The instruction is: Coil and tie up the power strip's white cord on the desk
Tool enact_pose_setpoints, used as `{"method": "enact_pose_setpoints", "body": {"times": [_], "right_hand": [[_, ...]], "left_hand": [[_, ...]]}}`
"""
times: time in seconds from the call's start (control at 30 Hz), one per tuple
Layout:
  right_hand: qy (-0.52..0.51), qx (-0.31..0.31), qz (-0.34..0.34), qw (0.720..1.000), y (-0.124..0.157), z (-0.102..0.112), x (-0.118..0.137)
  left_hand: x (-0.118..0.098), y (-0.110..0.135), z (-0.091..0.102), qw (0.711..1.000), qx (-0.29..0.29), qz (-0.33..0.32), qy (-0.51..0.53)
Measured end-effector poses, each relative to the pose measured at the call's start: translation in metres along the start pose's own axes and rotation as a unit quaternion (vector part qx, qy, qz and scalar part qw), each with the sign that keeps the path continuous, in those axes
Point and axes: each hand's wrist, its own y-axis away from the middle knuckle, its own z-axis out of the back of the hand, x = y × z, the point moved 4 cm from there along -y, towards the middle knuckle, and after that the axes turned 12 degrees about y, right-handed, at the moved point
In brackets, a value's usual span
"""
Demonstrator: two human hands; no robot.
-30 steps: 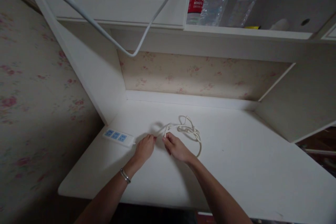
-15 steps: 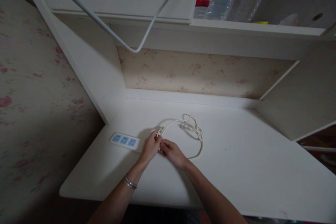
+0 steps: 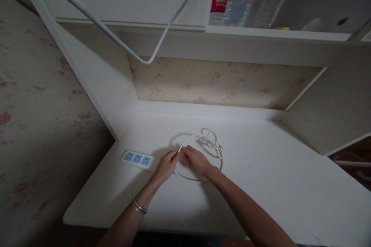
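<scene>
My left hand is closed on a white power cable, thumb and fingers pinching it. Close against its fingertips, my right hand also grips the cable with bent fingers; the exact spot they hold is partly hidden. The cable makes a wide loop around the right hand. Beyond that hand, the rest lies in a loose tangle on the desk. A white power strip with blue socket faces lies left of my left hand, its right end close to the wrist.
The white desk has a raised back edge and side panels. A thick grey cord hangs in a bend above it. On the upper shelf stand several plastic bottles. Flowered wallpaper covers the left wall.
My right hand has moved up and slightly right, turning over the cable. The front part of the loop has come into view below the hands. The camera view has shifted slightly.
</scene>
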Motion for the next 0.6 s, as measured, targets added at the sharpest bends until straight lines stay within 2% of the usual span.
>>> {"method": "enact_pose_setpoints", "body": {"times": [0.1, 0.2, 0.27, 0.37, 0.5, 0.6], "right_hand": [[0.038, 0.020, -0.008, 0.999, 0.004, 0.014, -0.006], [0.066, -0.014, -0.044, 0.997, 0.012, 0.041, -0.028], [0.053, -0.030, -0.076, 0.995, 0.021, 0.062, -0.052], [-0.014, -0.004, -0.154, 0.988, 0.040, 0.082, -0.100], [-0.069, -0.012, -0.249, 0.966, 0.073, 0.097, -0.159], [-0.081, -0.020, -0.288, 0.954, 0.096, 0.101, -0.192]], "left_hand": [[-0.003, 0.003, 0.000, 1.000, -0.001, -0.002, -0.024], [-0.001, 0.003, 0.005, 0.998, -0.020, 0.012, -0.051], [-0.001, 0.001, 0.011, 0.997, -0.020, -0.013, -0.080], [-0.002, -0.005, 0.019, 0.986, -0.017, -0.069, -0.151], [0.005, -0.018, 0.022, 0.965, -0.045, -0.042, -0.257], [0.008, -0.030, 0.022, 0.960, -0.057, -0.024, -0.274]]}}
